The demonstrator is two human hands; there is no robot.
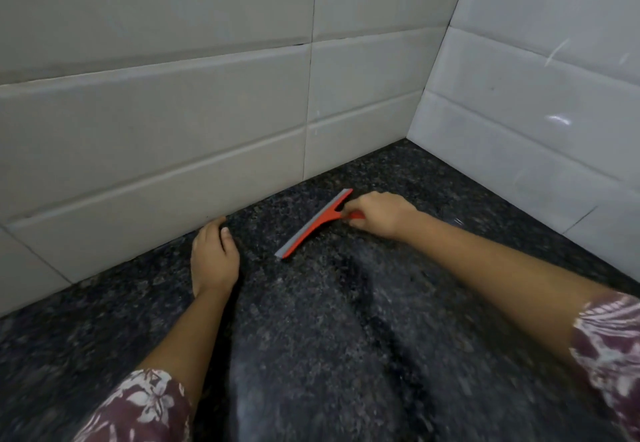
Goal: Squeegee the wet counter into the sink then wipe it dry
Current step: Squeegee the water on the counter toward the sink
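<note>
A dark, speckled granite counter [346, 337] fills the lower half of the view and runs into a corner at about 1 o'clock. There a back wall of long, pale grey glazed tiles [173, 112] meets a side wall of glossier white tiles [536, 95]. A paler, hazy sheen lies in broad bands across the middle of the stone, from 6 o'clock up toward the centre. The picture is too blurred there to tell more.

Just past the centre, toward 12 o'clock, a small red plastic squeegee with a grey rubber blade [318, 225] lies on the counter. Its blade edge [294, 240] touches the stone and runs slantwise from 7 o'clock to 1 o'clock, near the foot of the back wall but apart from it. The right hand [377, 215] comes in from 4 o'clock, its fingers curled round the short red handle [356, 215], which sticks out from the blade toward 4 o'clock.

The left hand [214, 258] lies at 9 o'clock of the squeegee, well clear of it. It rests palm down on the stone with the fingers lying together and pointing to 12 o'clock. The fingertips are at the foot of the back wall, and the thumb lies alongside them, holding nothing.

Both forearms are bare. A maroon sleeve with a white flower print shows at 7 o'clock [145, 407], and its match at 4 o'clock [609, 344].
</note>
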